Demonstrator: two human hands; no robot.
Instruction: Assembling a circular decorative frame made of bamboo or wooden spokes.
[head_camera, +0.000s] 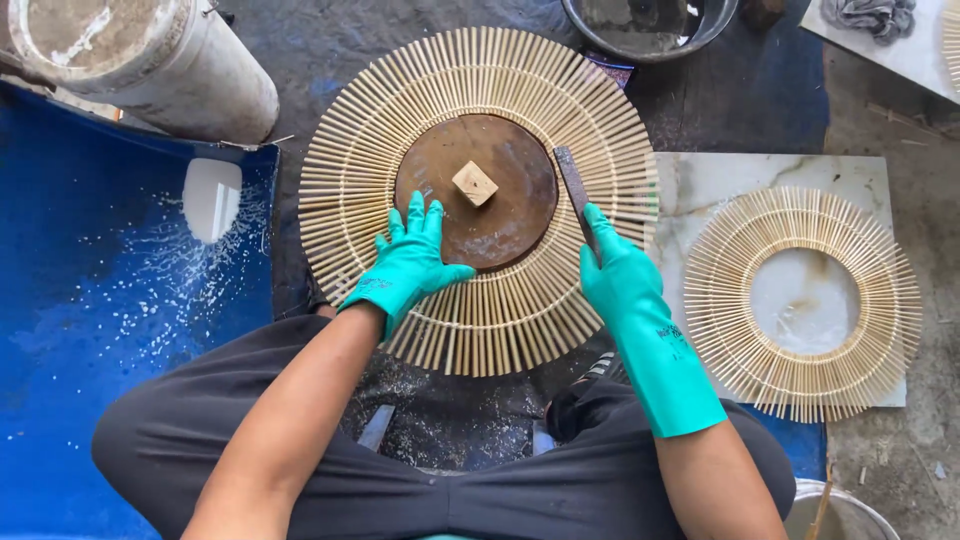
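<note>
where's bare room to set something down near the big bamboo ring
Bare dark floor between the big bamboo ring and the metal basin; blue sheet to its left. Crowded: the marble tile carries the smaller ring.

A round disc (478, 192) lies on the large stick ring (478, 200), a smaller ring (803, 302) to its right.

Gap between stick rings (478, 200) open; bucket (150, 60) perhaps crowds left.

A smaller stick ring (800, 300) on a marble tile (700, 180); grey basin (650, 25), white drum (140, 60) nearby
</note>
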